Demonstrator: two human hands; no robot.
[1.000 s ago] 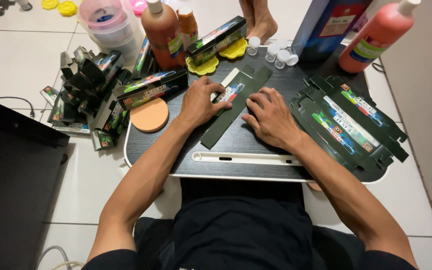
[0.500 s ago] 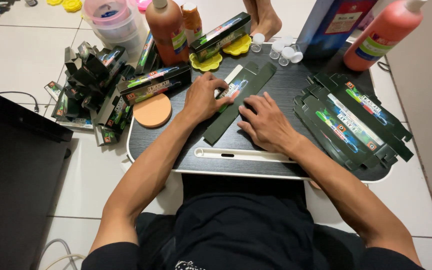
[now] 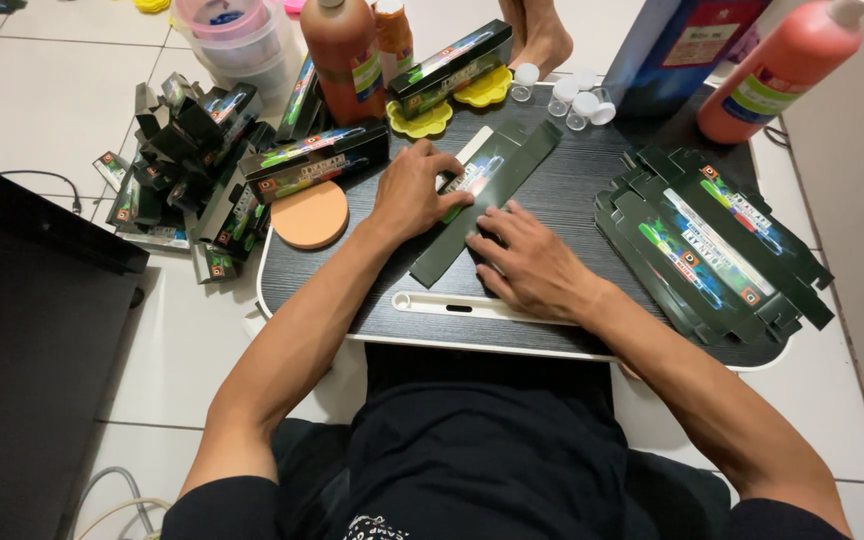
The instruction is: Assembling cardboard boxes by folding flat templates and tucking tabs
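Two hands press one flat dark-green carton blank (image 3: pixel 482 205) onto the desk (image 3: pixel 572 210), and it lies slanted, running from about 7 o'clock near us up toward 1 o'clock. Our left hand (image 3: pixel 414 192) lies palm-down on the blank's upper middle, fingers spread and gripping nothing; our right hand (image 3: pixel 530 262) flattens its lower half, fingers open as well. Compared with a second ago, the right hand has slid down and toward us along the strip while the left stayed put, which we read as a crease being rubbed flat along the blank's length.

At 3 o'clock from the blank sits a stack of unfolded blanks (image 3: pixel 712 250). At 9 o'clock an orange round pad (image 3: pixel 310 214) rests on the desk edge, with one folded box (image 3: pixel 314 158) just above it. Farther out at 9 o'clock, a heap of folded boxes (image 3: pixel 187 165) lies on the tiled floor. At 12 o'clock stand small clear vials (image 3: pixel 562 92), yellow flower-shaped lids (image 3: pixel 452 105), and a brown bottle (image 3: pixel 342 50); a salmon pump bottle (image 3: pixel 787 65) leans at 2 o'clock.
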